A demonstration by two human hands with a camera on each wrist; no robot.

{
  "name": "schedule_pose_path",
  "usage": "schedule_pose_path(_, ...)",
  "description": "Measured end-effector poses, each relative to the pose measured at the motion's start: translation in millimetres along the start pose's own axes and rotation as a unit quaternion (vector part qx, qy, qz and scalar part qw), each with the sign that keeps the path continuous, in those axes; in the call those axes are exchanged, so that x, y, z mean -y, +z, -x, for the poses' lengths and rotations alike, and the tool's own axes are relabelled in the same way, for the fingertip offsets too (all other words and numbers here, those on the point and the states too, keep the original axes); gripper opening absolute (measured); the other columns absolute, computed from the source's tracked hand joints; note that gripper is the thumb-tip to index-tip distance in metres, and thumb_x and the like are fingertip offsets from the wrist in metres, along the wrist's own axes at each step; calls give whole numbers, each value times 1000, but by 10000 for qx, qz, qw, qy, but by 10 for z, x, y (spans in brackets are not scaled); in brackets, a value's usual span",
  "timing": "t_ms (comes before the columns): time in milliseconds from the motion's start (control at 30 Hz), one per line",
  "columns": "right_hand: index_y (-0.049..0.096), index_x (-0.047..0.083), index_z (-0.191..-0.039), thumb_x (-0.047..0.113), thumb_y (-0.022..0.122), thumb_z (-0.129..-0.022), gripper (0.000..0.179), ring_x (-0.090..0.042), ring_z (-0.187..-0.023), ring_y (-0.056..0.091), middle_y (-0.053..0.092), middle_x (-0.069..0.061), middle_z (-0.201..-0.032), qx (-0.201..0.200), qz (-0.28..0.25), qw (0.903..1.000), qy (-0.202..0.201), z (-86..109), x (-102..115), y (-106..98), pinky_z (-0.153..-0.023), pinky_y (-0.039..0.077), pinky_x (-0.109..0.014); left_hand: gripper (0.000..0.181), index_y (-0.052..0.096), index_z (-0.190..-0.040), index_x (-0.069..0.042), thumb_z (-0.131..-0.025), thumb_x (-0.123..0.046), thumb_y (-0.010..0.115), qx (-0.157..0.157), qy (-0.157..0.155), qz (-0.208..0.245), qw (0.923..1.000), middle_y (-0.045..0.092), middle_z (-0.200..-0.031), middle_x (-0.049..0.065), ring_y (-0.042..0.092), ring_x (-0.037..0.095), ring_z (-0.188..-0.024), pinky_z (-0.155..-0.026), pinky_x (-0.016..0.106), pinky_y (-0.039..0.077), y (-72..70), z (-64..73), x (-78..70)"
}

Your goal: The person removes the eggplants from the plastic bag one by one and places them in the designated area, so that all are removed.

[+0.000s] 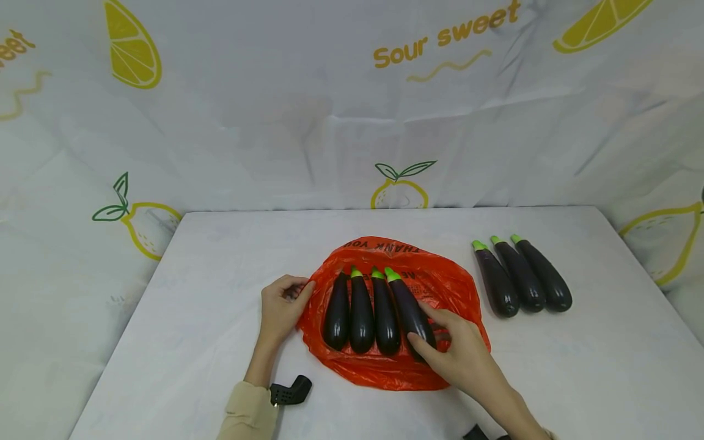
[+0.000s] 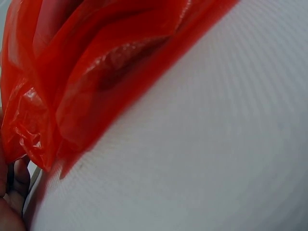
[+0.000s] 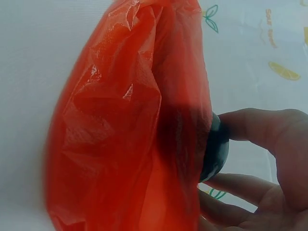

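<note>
A red plastic bag (image 1: 385, 374) lies spread on the table with several dark eggplants side by side on it, their green stem ends pointing away. My left hand (image 1: 282, 310) pinches the bag's left edge between thumb and fingers; the left wrist view has the crumpled red film (image 2: 31, 125) beside the fingertips. On the right, my right hand (image 1: 461, 353) grips the rightmost eggplant (image 1: 408, 304) of the row around its thick lower end. That rounded end (image 3: 216, 149) shows between thumb and fingers in the right wrist view, the rest hidden by the bag.
Three more eggplants (image 1: 519, 278) lie side by side on the white table (image 1: 572, 373), right of the bag. A white curtain (image 1: 264, 122) printed with lemons hangs behind the table. A black wrist device (image 1: 291, 391) is on the left wrist.
</note>
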State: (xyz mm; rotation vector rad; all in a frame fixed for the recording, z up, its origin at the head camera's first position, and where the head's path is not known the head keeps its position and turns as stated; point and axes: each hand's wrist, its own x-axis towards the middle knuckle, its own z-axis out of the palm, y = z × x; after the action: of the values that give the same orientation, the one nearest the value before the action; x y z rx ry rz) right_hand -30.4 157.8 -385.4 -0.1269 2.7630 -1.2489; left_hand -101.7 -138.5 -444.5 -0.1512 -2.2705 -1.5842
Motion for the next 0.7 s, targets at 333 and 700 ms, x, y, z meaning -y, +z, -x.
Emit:
schedule_pose_path(333, 63, 1, -137, 21, 83, -86, 59, -20, -91, 73, 72, -19, -124, -193, 68, 9995, -245, 38, -9, -42, -71, 63, -32, 5, 75, -89, 8, -84, 7, 76, -2, 74, 17, 10000, 69, -74, 20, 51, 3, -68, -64, 11, 45, 6, 3, 5)
schedule_pose_path(700, 61, 2, -139, 21, 82, -87, 59, -24, -96, 71, 70, -21, -127, -201, 193, 9995, -112, 52, -18, -119, -73, 64, -37, 4, 75, -88, 7, -85, 6, 76, 23, 95, 3, 10000, 69, -74, 20, 52, 4, -67, -64, 11, 45, 4, 5, 4)
